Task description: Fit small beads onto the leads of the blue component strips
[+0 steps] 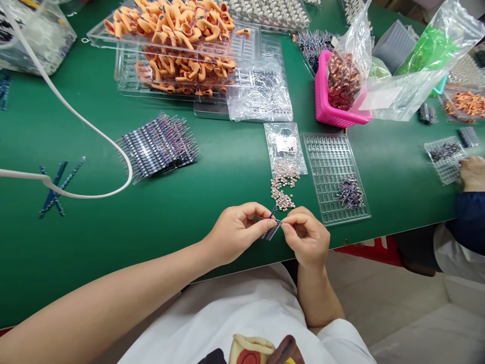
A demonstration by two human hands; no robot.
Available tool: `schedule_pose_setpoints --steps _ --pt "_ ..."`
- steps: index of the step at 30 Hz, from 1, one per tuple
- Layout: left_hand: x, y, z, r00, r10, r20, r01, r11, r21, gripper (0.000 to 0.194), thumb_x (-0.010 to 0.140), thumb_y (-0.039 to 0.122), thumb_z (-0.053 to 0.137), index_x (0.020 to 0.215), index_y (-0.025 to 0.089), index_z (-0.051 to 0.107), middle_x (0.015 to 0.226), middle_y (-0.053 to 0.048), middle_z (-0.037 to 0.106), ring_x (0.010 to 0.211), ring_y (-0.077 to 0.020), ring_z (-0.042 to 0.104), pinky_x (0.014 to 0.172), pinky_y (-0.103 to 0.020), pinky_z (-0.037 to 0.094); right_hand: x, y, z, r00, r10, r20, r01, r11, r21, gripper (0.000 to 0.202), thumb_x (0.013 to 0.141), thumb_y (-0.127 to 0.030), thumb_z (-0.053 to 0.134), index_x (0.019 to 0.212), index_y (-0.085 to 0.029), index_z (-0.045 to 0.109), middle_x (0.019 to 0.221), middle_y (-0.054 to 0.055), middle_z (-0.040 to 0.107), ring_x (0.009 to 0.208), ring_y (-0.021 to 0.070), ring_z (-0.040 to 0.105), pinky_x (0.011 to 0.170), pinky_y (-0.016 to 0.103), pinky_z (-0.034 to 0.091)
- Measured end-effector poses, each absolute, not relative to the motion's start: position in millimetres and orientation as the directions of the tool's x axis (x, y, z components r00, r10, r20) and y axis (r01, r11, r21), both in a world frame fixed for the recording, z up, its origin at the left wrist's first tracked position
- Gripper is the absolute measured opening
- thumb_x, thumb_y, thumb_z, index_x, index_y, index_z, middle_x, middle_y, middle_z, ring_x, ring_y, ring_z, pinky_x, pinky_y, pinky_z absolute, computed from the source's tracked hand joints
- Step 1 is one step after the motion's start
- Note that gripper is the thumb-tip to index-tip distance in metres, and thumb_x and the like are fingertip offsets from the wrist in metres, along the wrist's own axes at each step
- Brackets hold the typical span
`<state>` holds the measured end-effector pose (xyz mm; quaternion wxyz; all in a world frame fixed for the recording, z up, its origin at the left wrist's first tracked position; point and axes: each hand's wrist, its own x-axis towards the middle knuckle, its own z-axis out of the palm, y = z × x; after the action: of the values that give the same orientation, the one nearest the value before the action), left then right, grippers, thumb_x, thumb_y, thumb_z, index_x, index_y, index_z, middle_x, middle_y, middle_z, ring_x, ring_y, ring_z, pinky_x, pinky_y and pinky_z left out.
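Near the table's front edge, my left hand grips a short dark strip of small circuit boards between thumb and fingers. My right hand is closed in a pinch at the strip's right end; whatever sits between its fingertips is too small to name. Just beyond both hands lie many small round metallic parts, spilling from a clear labelled bag. To the right, a clear compartment tray carries a heap of small wired pieces.
Stacked wired board strips lie left, near loose blue strips and a white cable. Behind stand trays of orange earpiece-like shells and a pink basket with bagged parts. A co-worker's hand is at far right.
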<state>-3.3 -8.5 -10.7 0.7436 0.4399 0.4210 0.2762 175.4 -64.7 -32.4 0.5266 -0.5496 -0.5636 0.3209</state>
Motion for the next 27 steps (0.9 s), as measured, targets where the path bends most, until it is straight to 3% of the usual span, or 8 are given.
schedule_pose_setpoints --steps 13,27 --pt "-4.3 -8.0 -12.2 0.5 0.786 -0.365 0.017 0.412 0.911 0.022 0.081 0.035 0.072 0.084 0.015 0.066 0.077 -0.002 0.067 0.067 -0.0138 0.063 0.065 -0.027 0.052 175.9 -64.8 -33.1 0.142 0.962 0.231 0.291 0.182 -0.939 0.012 0.085 -0.011 0.069 0.084 -0.023 0.07 0.076 0.001 0.063 0.069 0.0156 0.056 0.058 0.03 0.041" --pt "-4.4 -5.4 -9.4 0.522 0.746 -0.413 0.022 0.473 0.881 0.022 0.078 0.036 0.074 0.08 0.015 0.066 0.068 0.001 0.062 0.059 -0.0111 0.055 0.054 -0.022 0.046 181.0 -62.0 -30.6 0.09 0.994 0.066 0.199 0.047 -0.979 0.012 0.088 -0.027 0.07 0.078 -0.021 0.068 0.072 0.002 0.06 0.066 0.0154 0.054 0.054 0.028 0.04"
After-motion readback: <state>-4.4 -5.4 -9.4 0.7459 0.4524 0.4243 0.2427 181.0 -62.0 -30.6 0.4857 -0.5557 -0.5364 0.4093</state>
